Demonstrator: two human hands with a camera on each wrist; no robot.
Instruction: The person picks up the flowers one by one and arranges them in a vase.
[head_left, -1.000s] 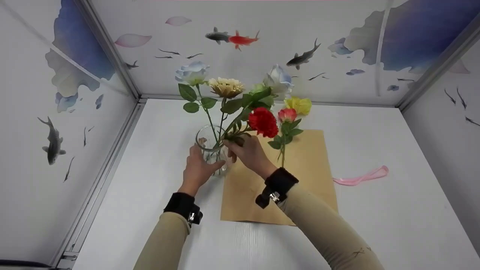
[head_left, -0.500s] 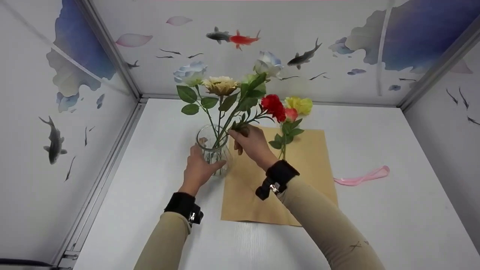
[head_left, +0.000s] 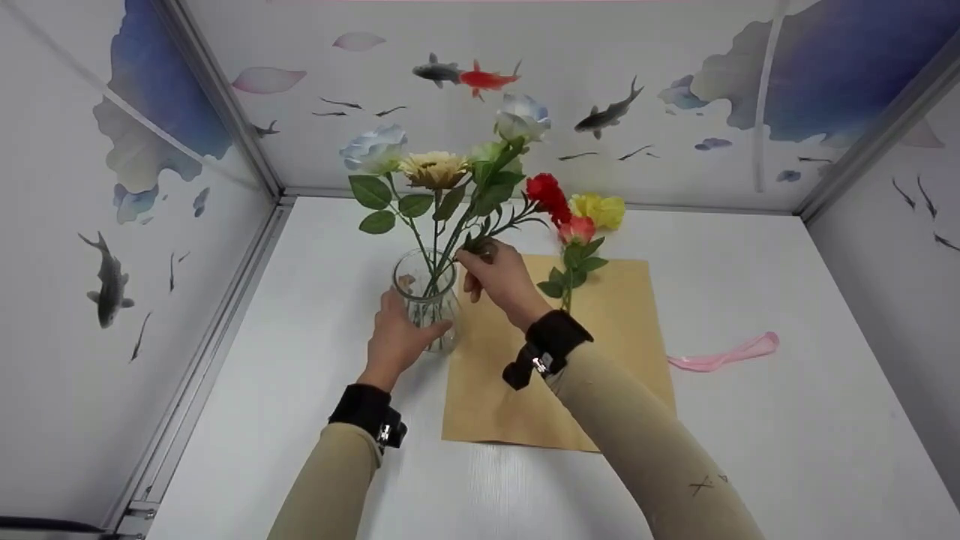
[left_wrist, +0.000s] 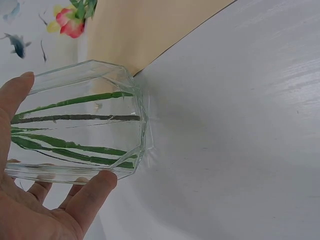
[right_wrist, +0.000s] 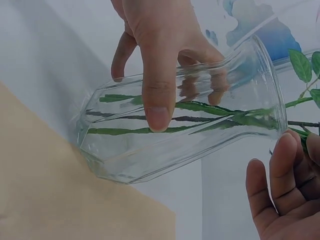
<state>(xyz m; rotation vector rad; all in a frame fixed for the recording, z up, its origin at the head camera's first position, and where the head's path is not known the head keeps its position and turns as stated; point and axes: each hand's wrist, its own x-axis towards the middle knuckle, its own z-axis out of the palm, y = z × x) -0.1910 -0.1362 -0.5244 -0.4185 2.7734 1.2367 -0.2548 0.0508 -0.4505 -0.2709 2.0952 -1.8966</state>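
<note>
My left hand point(head_left: 397, 334) curls round a clear glass vase point(left_wrist: 80, 80), its thumb across the near side. Several green stems point(right_wrist: 192, 106) and a dark one stand inside the vase. They carry a pale blue rose point(head_left: 375, 148), a cream daisy-like flower point(head_left: 433, 170) and a whitish-blue rose point(head_left: 523, 118). My right hand point(head_left: 504, 277) pinches the leafy stem of a red carnation point(head_left: 549, 199) beside the vase rim. In the right wrist view, these right fingertips point(right_wrist: 284, 150) are at the rim. The lower end of the carnation's stem cannot be told apart from the others.
Brown kraft paper point(head_left: 517, 405) lies on the white table point(head_left: 765, 442) under my right forearm. On its far part are a coral flower point(head_left: 576, 229) with leaves and a yellow flower point(head_left: 600, 211). A pink ribbon point(head_left: 727, 354) lies to the right. Panels printed with fish surround the table.
The red carnation has shifted up and to the right, and the whitish-blue rose has swung left. My right hand has moved slightly away from me. My left hand stays on the vase.
</note>
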